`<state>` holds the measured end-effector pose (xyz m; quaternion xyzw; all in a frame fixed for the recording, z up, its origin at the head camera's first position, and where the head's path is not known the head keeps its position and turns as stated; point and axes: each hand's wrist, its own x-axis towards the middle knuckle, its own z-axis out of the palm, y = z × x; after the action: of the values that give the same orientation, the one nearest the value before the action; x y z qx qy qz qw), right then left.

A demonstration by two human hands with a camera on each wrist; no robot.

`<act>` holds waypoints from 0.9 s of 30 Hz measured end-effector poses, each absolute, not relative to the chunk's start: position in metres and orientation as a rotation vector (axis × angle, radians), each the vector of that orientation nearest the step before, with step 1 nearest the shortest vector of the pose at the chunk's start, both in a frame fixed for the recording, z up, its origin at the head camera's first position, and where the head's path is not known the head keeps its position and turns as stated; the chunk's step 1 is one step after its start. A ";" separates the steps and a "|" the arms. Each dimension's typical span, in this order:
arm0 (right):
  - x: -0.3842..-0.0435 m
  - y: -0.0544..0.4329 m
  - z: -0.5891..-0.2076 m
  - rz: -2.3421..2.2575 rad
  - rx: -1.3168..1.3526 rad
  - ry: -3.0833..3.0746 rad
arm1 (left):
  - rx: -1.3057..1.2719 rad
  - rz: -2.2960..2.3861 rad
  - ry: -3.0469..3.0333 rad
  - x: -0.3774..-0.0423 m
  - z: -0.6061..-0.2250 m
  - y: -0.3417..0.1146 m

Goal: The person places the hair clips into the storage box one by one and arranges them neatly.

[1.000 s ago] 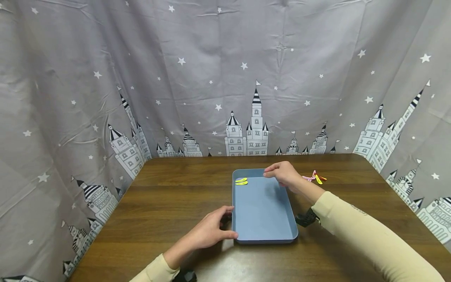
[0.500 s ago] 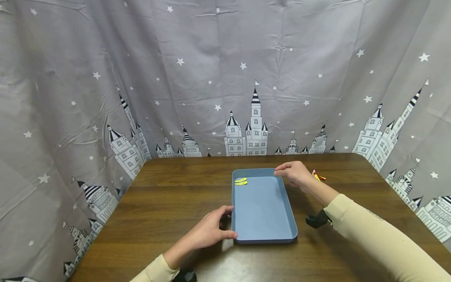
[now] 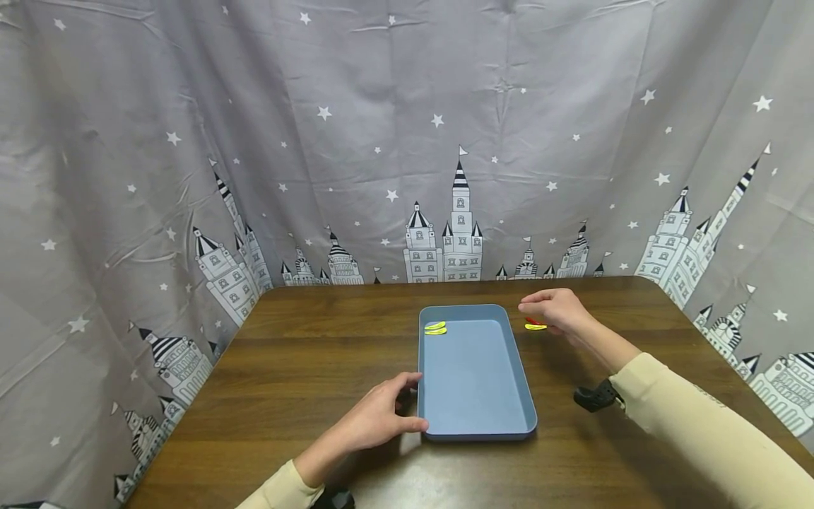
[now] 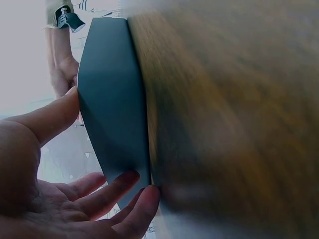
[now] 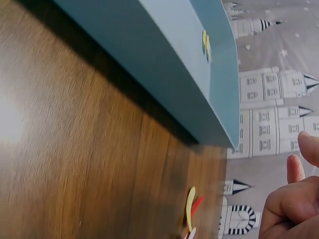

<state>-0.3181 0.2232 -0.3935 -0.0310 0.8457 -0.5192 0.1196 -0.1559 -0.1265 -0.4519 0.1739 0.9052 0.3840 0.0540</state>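
A blue-grey rectangular tray (image 3: 477, 382) lies on the wooden table, with two yellow hair clips (image 3: 435, 331) side by side in its far left corner. My left hand (image 3: 381, 417) rests against the tray's near left side. In the left wrist view its thumb touches the rim, while the loosely bent fingers touch the outer wall. Beyond the tray's far right corner, my right hand (image 3: 556, 311) hovers over loose hair clips. A yellow clip (image 3: 536, 327) and a red clip (image 3: 533, 321) show below its fingers; part of a pale pink clip (image 5: 192, 233) appears in the right wrist view. Nothing is visible in its fingers.
The brown wooden table (image 3: 318, 353) extends on both sides of the tray. Behind it hangs a grey curtain (image 3: 356, 141) printed with stars and castles. Dark wrist-worn devices, such as the right one (image 3: 594, 397), sit under both wrists.
My right hand has moved right, from above the tray's far edge to the loose clips outside it. The left hand, the tray and the two clips inside stay put.
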 end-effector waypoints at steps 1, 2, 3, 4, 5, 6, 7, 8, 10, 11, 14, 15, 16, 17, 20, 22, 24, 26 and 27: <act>-0.318 0.226 -0.394 -1.535 -0.089 2.461 | 0.527 1.166 2.749 -0.156 -0.452 -0.126; -0.319 0.229 -0.394 -1.547 -0.087 2.452 | 0.525 1.164 2.749 -0.156 -0.452 -0.126; -0.319 0.232 -0.395 -1.561 -0.082 2.441 | 0.523 1.165 2.747 -0.156 -0.452 -0.126; -0.320 0.234 -0.395 -1.571 -0.082 2.434 | 0.518 1.169 2.742 -0.157 -0.452 -0.126; -0.320 0.237 -0.396 -1.582 -0.070 2.428 | 0.514 1.172 2.739 -0.157 -0.452 -0.126; -0.320 0.239 -0.396 -1.587 -0.065 2.428 | 0.510 1.173 2.739 -0.157 -0.452 -0.126; -0.320 0.241 -0.396 -1.591 -0.054 2.432 | 0.510 1.173 2.741 -0.157 -0.452 -0.126; -0.321 0.243 -0.397 -1.593 -0.045 2.438 | 0.506 1.173 2.741 -0.157 -0.453 -0.126; -0.321 0.246 -0.397 -1.610 -0.031 2.439 | 0.505 1.172 2.744 -0.157 -0.453 -0.126; -0.321 0.248 -0.398 -1.621 -0.020 2.433 | 0.504 1.171 2.745 -0.157 -0.453 -0.126; -0.322 0.254 -0.399 -1.630 -0.016 2.432 | 0.502 1.176 2.745 -0.157 -0.453 -0.126; -0.322 0.256 -0.399 -1.633 -0.020 2.430 | 0.502 1.176 2.746 -0.157 -0.454 -0.126; -0.323 0.259 -0.399 -1.629 -0.025 2.434 | 0.498 1.176 2.745 -0.157 -0.453 -0.126; -0.323 0.261 -0.400 -1.630 -0.030 2.433 | 0.498 1.176 2.745 -0.157 -0.453 -0.126; -0.324 0.268 -0.401 -1.644 -0.038 2.419 | 0.500 1.181 2.744 -0.157 -0.452 -0.126; -0.324 0.272 -0.402 -1.650 -0.032 2.419 | 0.503 1.184 2.743 -0.157 -0.452 -0.126; -0.325 0.275 -0.404 -1.663 -0.022 2.414 | 0.507 1.188 2.742 -0.156 -0.452 -0.126; -0.326 0.279 -0.406 -1.665 -0.005 2.423 | 0.507 1.186 2.743 -0.156 -0.451 -0.126; -0.327 0.281 -0.407 -1.670 0.003 2.424 | 0.511 1.185 2.746 -0.156 -0.452 -0.126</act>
<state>-0.3272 0.2811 -0.4071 0.0012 0.8195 -0.5645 0.0990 -0.1559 -0.1261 -0.4517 0.1683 0.9037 0.3899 0.0540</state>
